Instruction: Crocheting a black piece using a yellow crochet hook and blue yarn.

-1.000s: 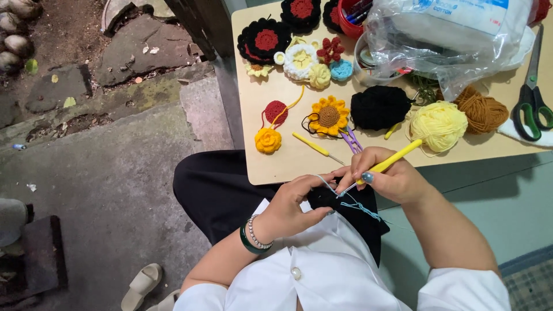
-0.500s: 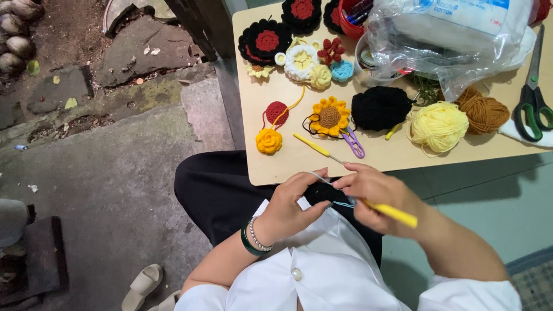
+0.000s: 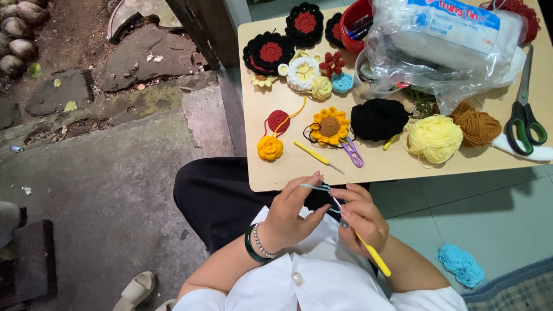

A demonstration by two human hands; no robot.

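Note:
My right hand point(image 3: 362, 217) grips a yellow-handled crochet hook point(image 3: 368, 247), its handle pointing down toward my lap and its metal tip up between my hands. My left hand point(image 3: 291, 214) pinches a small dark crochet piece point(image 3: 320, 197) with a light blue yarn strand point(image 3: 314, 186) over the fingers. Both hands sit close together above my lap, just below the table's front edge point(image 3: 299, 179). A light blue yarn ball point(image 3: 461, 265) lies on the floor to my right.
The tan table carries crocheted flowers, a sunflower point(image 3: 329, 125), a second yellow hook point(image 3: 318, 156), black point(image 3: 378, 118), pale yellow point(image 3: 435, 138) and brown point(image 3: 476, 126) yarn balls, green-handled scissors point(image 3: 524, 124), a clear plastic bag point(image 3: 438, 46) and a red container point(image 3: 352, 23). Concrete ground lies left.
My right hand swung the hook from pointing up toward the table to pointing down at my lap, and drew in close against my left hand.

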